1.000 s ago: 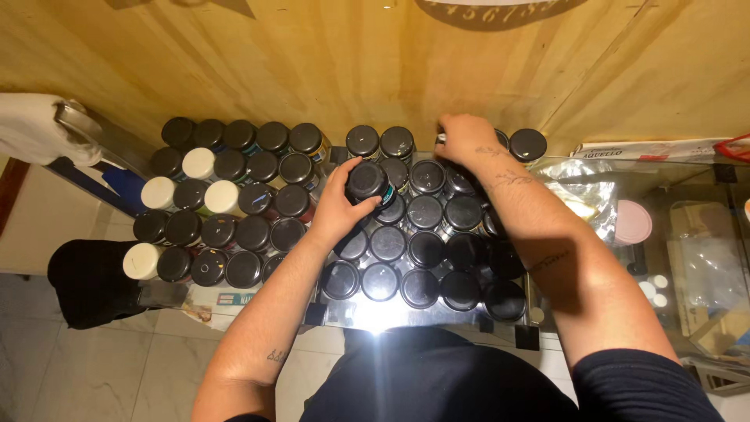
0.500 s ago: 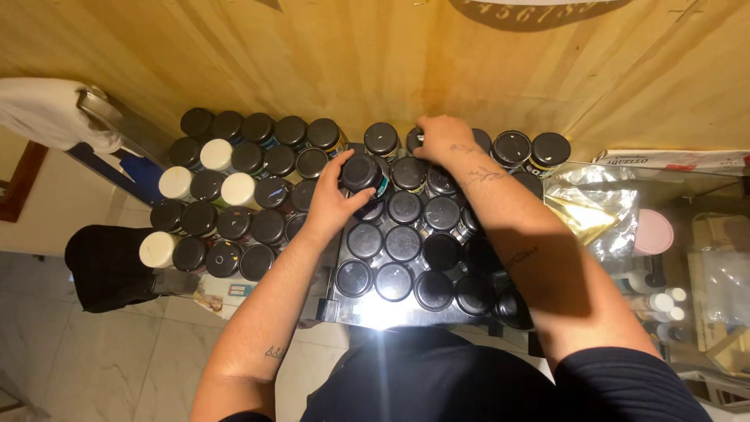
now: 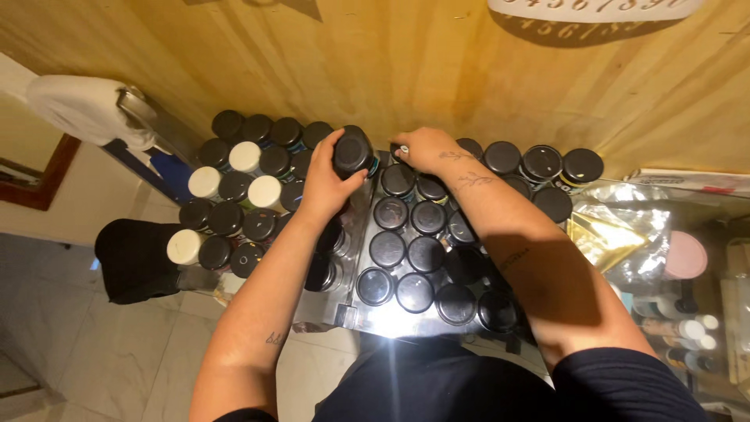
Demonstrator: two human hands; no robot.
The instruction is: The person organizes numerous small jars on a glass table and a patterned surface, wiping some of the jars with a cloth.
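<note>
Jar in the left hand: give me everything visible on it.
The jar is small and round with a glossy black lid, plastic by the look; a sliver of teal body or label shows under the lid's right edge. The left hand grips it from the side and below, fingers wrapped round the lid's left rim, holding it lifted and tilted above the rows of black-lidded jars, near the wooden wall. The lid is on. The contents are hidden. Nothing else visibly touches it.

left hand [image 3: 326, 178] fingers curled in a grip, right hand [image 3: 422, 150] palm down
</note>
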